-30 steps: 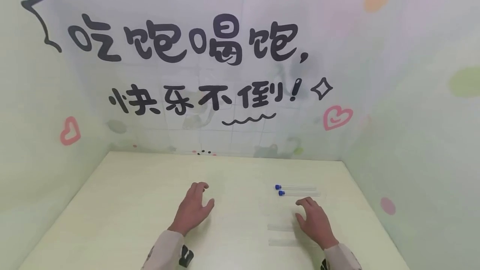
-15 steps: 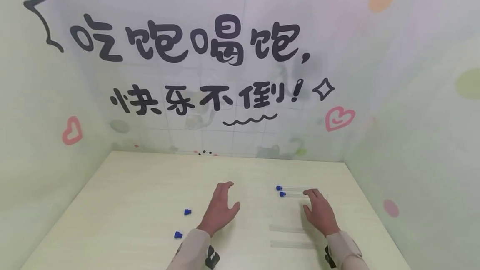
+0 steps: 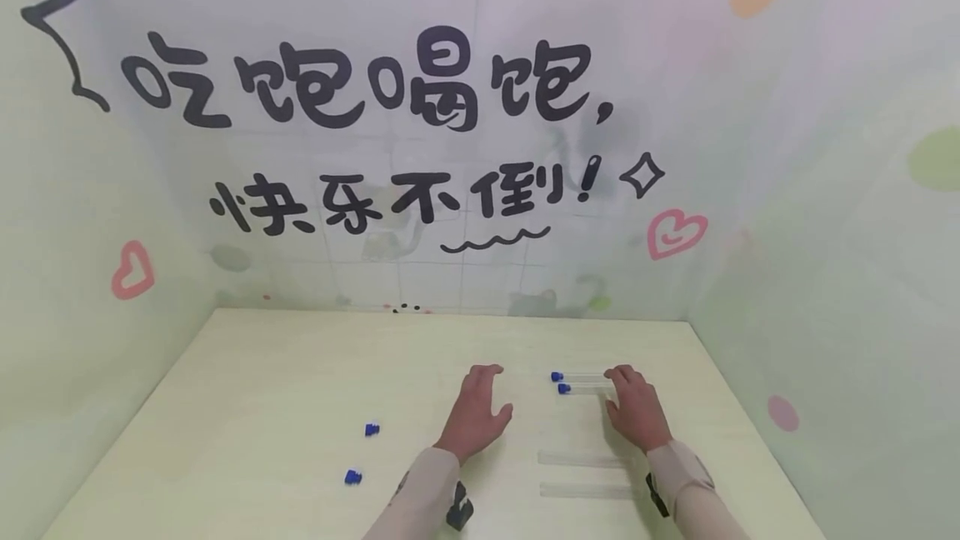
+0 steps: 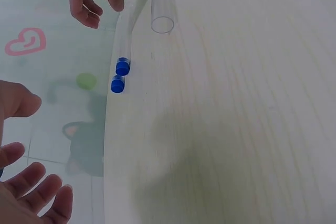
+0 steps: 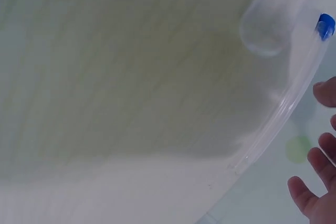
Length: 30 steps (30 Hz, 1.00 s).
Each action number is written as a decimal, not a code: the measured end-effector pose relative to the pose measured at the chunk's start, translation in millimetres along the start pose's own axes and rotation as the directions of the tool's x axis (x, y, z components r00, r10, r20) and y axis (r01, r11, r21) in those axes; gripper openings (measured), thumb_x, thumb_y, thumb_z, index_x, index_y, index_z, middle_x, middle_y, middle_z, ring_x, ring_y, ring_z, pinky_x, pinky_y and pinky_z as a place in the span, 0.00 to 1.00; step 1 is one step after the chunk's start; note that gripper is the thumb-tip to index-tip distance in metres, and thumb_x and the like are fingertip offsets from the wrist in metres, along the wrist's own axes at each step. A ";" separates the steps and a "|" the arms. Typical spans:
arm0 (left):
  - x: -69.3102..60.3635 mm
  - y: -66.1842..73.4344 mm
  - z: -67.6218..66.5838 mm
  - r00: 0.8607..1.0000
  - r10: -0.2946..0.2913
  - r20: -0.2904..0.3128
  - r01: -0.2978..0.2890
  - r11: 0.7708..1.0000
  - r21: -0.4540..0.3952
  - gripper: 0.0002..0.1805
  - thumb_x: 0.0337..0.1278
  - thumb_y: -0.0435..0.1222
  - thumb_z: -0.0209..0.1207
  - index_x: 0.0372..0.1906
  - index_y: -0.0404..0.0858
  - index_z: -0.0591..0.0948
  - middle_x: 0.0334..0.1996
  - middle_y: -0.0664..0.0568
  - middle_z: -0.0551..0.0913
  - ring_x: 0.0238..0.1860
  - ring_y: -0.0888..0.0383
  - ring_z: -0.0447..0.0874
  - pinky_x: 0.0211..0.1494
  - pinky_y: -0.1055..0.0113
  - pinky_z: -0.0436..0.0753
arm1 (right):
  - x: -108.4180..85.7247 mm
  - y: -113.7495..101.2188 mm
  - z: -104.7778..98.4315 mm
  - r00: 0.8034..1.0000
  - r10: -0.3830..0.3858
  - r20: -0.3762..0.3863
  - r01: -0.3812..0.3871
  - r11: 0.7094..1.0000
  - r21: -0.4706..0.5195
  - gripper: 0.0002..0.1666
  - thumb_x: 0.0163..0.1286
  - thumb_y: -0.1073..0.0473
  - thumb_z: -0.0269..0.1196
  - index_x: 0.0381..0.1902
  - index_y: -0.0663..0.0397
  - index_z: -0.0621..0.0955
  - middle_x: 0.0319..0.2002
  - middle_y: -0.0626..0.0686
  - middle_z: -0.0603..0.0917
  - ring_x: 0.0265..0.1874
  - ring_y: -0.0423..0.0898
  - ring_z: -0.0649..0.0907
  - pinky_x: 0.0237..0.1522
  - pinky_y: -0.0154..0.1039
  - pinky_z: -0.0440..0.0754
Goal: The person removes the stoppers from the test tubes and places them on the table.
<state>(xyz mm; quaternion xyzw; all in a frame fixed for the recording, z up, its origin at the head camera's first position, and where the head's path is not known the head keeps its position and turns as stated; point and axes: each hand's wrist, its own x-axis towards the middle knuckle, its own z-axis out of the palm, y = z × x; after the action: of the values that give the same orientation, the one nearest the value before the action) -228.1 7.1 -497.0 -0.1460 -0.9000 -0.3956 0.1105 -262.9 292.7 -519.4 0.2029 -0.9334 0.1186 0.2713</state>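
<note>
Head cam bright, soft shadows, R wrist cam dim, lg shadow over table (image 5: 131, 87)

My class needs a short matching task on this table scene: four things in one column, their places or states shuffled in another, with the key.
Column one
1. Loose caps
2. Capped tubes
3. Uncapped tubes
4. Left hand

Column two
A. Lying nearer the person, left ends open
B. Holding nothing, thumb apart from the fingers
C. Blue, on the left half of the table
D. Partly hidden by the right hand in the head view

Right pairs: 1-C, 2-D, 3-A, 4-B
</note>
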 end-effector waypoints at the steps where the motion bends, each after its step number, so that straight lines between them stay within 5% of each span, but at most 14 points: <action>1: 1.4 0.6 1.6 1.000 0.003 -0.001 -0.003 1.000 -0.010 0.27 0.53 0.34 0.62 0.58 0.35 0.69 0.54 0.43 0.71 0.56 0.47 0.72 0.58 0.53 0.75 | 0.8 2.1 0.7 1.000 0.004 0.022 -0.004 1.000 -0.004 0.24 0.41 0.71 0.71 0.40 0.65 0.77 0.38 0.60 0.78 0.34 0.59 0.80 0.26 0.53 0.76; 6: 6.2 2.9 10.1 0.999 -0.012 0.042 0.015 0.998 -0.059 0.27 0.54 0.34 0.61 0.59 0.35 0.69 0.55 0.43 0.71 0.58 0.46 0.72 0.60 0.52 0.74 | 0.5 10.4 2.3 0.991 0.044 0.123 -0.041 0.999 -0.028 0.22 0.44 0.69 0.71 0.40 0.61 0.78 0.39 0.58 0.79 0.36 0.57 0.80 0.29 0.52 0.76; 14: 9.9 2.6 20.2 0.996 -0.038 0.081 0.038 0.999 -0.007 0.22 0.55 0.35 0.61 0.55 0.38 0.71 0.50 0.47 0.73 0.54 0.50 0.73 0.57 0.57 0.77 | 3.8 11.6 10.3 0.986 0.049 0.156 -0.047 0.999 -0.017 0.19 0.46 0.68 0.70 0.38 0.58 0.80 0.37 0.55 0.82 0.35 0.56 0.81 0.32 0.51 0.76; 20: 5.5 3.0 22.4 0.995 -0.018 0.102 0.016 1.000 0.023 0.22 0.52 0.36 0.63 0.53 0.38 0.72 0.47 0.48 0.73 0.50 0.51 0.74 0.53 0.59 0.78 | 1.7 7.0 14.2 0.963 0.095 0.252 -0.091 0.995 -0.028 0.15 0.48 0.68 0.68 0.35 0.53 0.80 0.32 0.51 0.80 0.33 0.51 0.79 0.36 0.50 0.75; 30: 6.2 -2.8 19.8 0.989 -0.039 0.143 0.034 0.999 0.038 0.23 0.53 0.38 0.64 0.53 0.40 0.71 0.46 0.50 0.72 0.44 0.56 0.72 0.50 0.62 0.78 | 7.0 4.0 18.4 0.950 0.044 0.309 -0.033 0.999 -0.043 0.09 0.52 0.69 0.67 0.30 0.52 0.80 0.27 0.46 0.77 0.27 0.45 0.76 0.28 0.42 0.72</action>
<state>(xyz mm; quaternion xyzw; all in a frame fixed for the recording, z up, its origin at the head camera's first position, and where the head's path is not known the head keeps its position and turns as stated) -236.5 21.1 -510.1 -0.1555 -0.9149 -0.3702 0.0406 -278.5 288.0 -531.1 0.1957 -0.9702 0.0734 0.1228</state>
